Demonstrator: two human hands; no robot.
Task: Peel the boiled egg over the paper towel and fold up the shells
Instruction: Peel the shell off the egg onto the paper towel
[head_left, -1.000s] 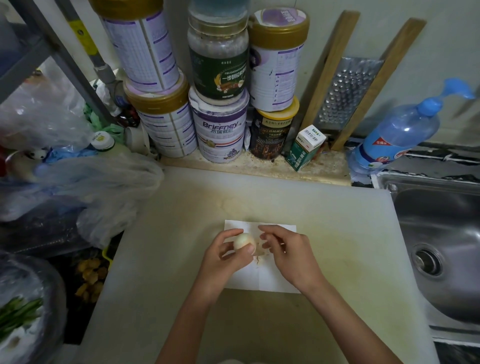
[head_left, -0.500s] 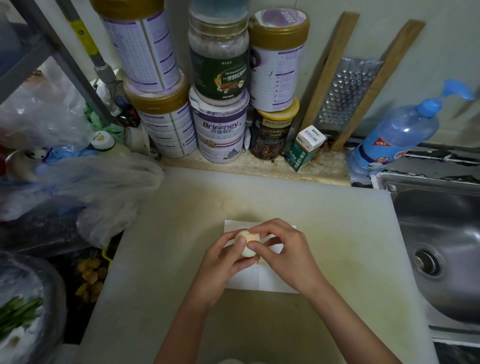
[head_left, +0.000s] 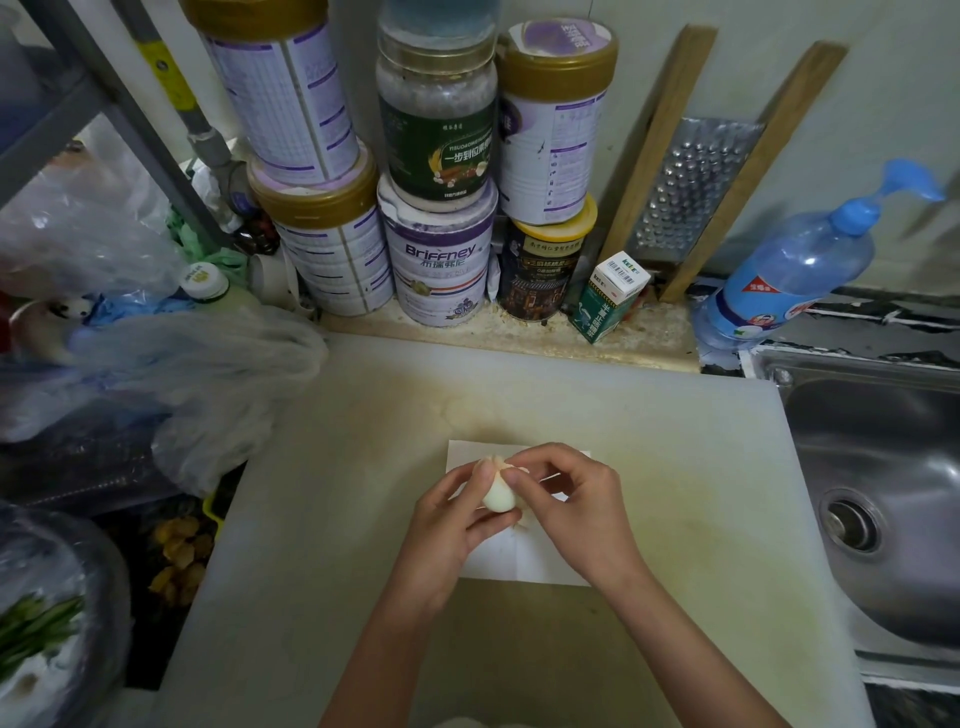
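A pale, partly peeled boiled egg (head_left: 498, 496) is held just above the white paper towel (head_left: 524, 564), over its left half. The left hand (head_left: 447, 525) has its grip curled round the egg from the left, thumb under the bare white near end. The right hand (head_left: 582, 514) comes in from the right over the towel, and its grip, thumb and forefinger pressed together, pinches the tan shell (head_left: 493, 461) left on the egg's far end. A few small shell scraps (head_left: 522, 526) lie on the towel just below the egg.

The towel lies flat on a broad, stained white cutting board (head_left: 675, 493) on the bench. Beyond the towel, against the wall, stand stacked purple-and-white tins with gold lids (head_left: 441, 260) and a wood-framed metal grater (head_left: 691, 187). Right of the towel is a steel sink (head_left: 883, 467), with a blue plastic pump bottle (head_left: 789, 270) at its far corner. Left of the towel lie crumpled clear plastic bags (head_left: 197, 374).
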